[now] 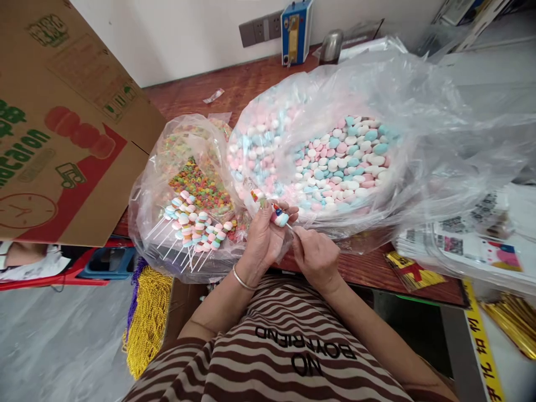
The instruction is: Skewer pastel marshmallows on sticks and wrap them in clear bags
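Note:
My left hand (pixel 264 237) is closed round a candy skewer (pixel 280 216), its pastel candies showing above my fingers. My right hand (pixel 315 255) pinches the white stick of the same skewer just below the candies. Both hands hover at the table's front edge, in front of a large clear plastic bag (pixel 419 100) full of pink, blue and white round candies (pixel 343 159). To the left lies a pile of finished candy skewers (pixel 193 226) inside a smaller clear bag (pixel 144 190).
A tray of small multicoloured candies (pixel 201 187) sits in the smaller bag. A big cardboard box (pixel 62 123) leans at the left. Printed wrappers (pixel 469 234) lie at the right. Gold twist ties (pixel 148 318) hang below the table. A blue device (pixel 295 25) stands by the wall.

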Available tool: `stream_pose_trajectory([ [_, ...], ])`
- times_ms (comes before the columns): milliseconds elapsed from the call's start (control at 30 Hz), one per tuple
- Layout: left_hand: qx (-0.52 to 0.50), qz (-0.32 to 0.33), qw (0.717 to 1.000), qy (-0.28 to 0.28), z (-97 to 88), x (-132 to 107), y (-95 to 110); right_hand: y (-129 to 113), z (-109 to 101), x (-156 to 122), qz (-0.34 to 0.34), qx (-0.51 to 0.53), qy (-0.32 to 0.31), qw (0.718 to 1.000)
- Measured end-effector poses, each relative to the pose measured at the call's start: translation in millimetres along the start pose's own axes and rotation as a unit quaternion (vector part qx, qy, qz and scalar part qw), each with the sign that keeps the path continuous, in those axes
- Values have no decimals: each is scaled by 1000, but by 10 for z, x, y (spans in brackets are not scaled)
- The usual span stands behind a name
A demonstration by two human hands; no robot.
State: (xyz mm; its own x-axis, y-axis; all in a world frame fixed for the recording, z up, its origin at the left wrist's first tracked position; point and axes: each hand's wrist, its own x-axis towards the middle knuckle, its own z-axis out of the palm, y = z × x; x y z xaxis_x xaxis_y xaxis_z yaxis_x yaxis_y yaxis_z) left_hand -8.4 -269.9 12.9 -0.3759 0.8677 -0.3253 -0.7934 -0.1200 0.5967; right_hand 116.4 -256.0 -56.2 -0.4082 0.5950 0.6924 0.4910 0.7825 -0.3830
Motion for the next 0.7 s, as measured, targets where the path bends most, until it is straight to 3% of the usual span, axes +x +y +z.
stream_pose_trajectory([
  [100, 7, 0, 1000, -20, -19, 21, 74, 22, -22, -17, -32, -4, -26, 999],
  [333, 2, 50, 999, 1, -26, 75, 63, -73, -30, 30, -34, -31, -28, 999],
  [433, -1, 49, 998, -26, 29, 34, 22, -111, -42, 41, 28, 69, -41, 996],
  [500, 17, 50, 998, -36, 57, -1, 5, -147, -71, 59, 132, 196, -63, 970],
  [533, 26, 50, 998, -39, 64, -15, -2, -171, -88, 74, 198, 277, -76, 937],
  [567, 33, 49, 997, -43, 67, -27, -12, -197, -106, 94, 266, 366, -90, 887],
  [633, 41, 40, 997, -60, 56, -40, -46, -257, -132, 146, 379, 533, -118, 747],
  [700, 49, 22, 995, -80, 27, -44, -106, -313, -139, 207, 447, 639, -130, 612],
])
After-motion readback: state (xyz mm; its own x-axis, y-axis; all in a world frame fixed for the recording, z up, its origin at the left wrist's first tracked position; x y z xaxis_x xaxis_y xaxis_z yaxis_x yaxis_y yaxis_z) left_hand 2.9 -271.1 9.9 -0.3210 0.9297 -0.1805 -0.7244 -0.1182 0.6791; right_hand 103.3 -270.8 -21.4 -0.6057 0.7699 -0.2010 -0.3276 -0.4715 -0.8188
